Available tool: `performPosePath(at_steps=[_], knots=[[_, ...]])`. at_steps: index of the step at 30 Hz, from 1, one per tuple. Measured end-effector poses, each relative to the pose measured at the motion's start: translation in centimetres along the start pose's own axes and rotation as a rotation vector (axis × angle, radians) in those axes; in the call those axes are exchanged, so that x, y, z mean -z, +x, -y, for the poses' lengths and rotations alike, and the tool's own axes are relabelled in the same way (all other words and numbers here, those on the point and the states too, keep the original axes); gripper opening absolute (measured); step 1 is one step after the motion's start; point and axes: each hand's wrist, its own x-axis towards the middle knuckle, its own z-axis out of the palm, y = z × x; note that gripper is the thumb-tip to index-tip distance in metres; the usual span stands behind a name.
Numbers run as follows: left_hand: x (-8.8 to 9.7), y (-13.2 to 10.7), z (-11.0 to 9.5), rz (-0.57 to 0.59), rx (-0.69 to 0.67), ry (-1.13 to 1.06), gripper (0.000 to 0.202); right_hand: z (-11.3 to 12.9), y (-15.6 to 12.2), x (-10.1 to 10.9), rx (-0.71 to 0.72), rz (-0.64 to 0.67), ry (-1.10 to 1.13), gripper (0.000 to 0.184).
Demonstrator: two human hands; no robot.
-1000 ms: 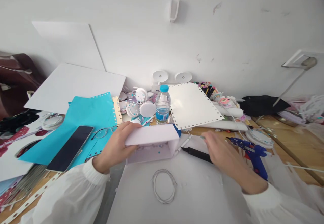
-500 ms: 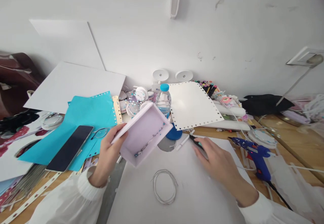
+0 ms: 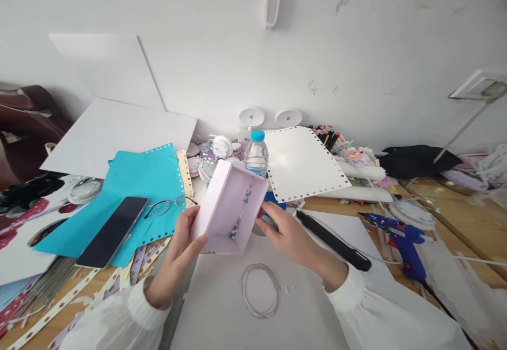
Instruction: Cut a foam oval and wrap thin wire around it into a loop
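Observation:
My left hand (image 3: 180, 252) grips the lower left side of a pale lilac open box (image 3: 226, 202), with the thumb along its front edge. The box is tilted so its inside faces me. Small blue and dark bits (image 3: 235, 226) lie in a line inside it. My right hand (image 3: 283, 231) is closed at the box's right edge around a small grey-green object (image 3: 269, 221), mostly hidden by the fingers. Below the box, a coil of thin whitish wire (image 3: 259, 291) lies on the white board (image 3: 222, 318).
A black stick-shaped device (image 3: 335, 242) with a cord lies right of my right hand. Further right is a blue glue gun (image 3: 404, 244). A water bottle (image 3: 256, 154) stands behind the box. Left are a phone (image 3: 113, 231), glasses (image 3: 160, 208) and blue sheets (image 3: 138, 173).
My right hand has moved left from beside the black device to the box's right edge, uncovering the device. The box has turned more upright, and the bits inside have shifted.

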Motion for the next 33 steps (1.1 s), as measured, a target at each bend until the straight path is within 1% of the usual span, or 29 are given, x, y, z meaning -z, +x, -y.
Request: performPosePath(at_steps=[3, 5, 6, 8, 10, 12, 14, 17, 20, 24, 26, 27, 28, 30, 32, 33], knots=[[1.1, 0.0, -0.8, 0.203, 0.044, -0.121, 0.052, 0.1, -0.3, -0.1, 0.019, -0.005, 0.07, 0.024], [1.2, -0.1, -1.1, 0.283, 0.057, -0.112, 0.061, 0.3, -0.4, -0.1, 0.025, -0.015, 0.114, 0.031], [1.1, -0.2, -1.1, 0.288, 0.065, -0.104, 0.065, 0.4, -0.4, -0.1, 0.02, -0.029, 0.134, 0.035], [0.6, -0.2, -0.7, 0.23, 0.066, -0.09, 0.066, 0.5, -0.5, 0.0, -0.019, -0.088, 0.175, 0.04], [-0.1, 0.0, -0.1, 0.151, 0.042, -0.056, 0.063, 0.5, -0.9, 0.1, -0.093, -0.189, 0.222, 0.036], [-0.7, 0.2, 0.7, 0.111, 0.006, -0.008, 0.066, 0.4, -1.6, 0.4, -0.172, -0.313, 0.276, 0.036], [-1.0, 0.4, 1.3, 0.104, -0.019, 0.04, 0.073, 0.1, -2.7, 0.5, -0.229, -0.432, 0.313, 0.043], [-1.0, 0.5, 1.8, 0.109, -0.048, 0.083, 0.075, -0.5, -4.3, 0.6, -0.298, -0.546, 0.319, 0.041], [-0.7, 0.6, 1.9, 0.135, -0.052, 0.089, 0.065, -0.9, -5.5, 0.5, -0.369, -0.543, 0.345, 0.041], [-0.3, 1.1, 1.8, 0.189, -0.059, 0.147, 0.047, -1.3, -6.4, 0.4, -0.418, -0.44, 0.473, 0.044], [0.0, 1.0, 1.6, 0.202, -0.091, 0.208, 0.047, -1.6, -6.7, 0.3, -0.422, -0.389, 0.548, 0.047], [0.2, 0.7, 1.4, 0.191, -0.115, 0.238, 0.051, -1.8, -6.9, 0.3, -0.419, -0.372, 0.578, 0.048], [0.5, 0.2, 1.2, 0.155, -0.141, 0.266, 0.056, -1.9, -7.0, 0.3, -0.417, -0.36, 0.601, 0.045], [0.8, -1.5, 0.5, 0.022, -0.196, 0.326, 0.059, -2.0, -7.1, 0.3, -0.41, -0.354, 0.618, 0.036], [0.8, -3.8, -0.5, -0.167, -0.237, 0.411, 0.047, -1.9, -7.1, 0.3, -0.406, -0.356, 0.603, 0.026], [0.4, -4.9, -1.1, -0.218, -0.279, 0.428, 0.038, -1.8, -7.0, 0.2, -0.401, -0.357, 0.59, 0.024]])
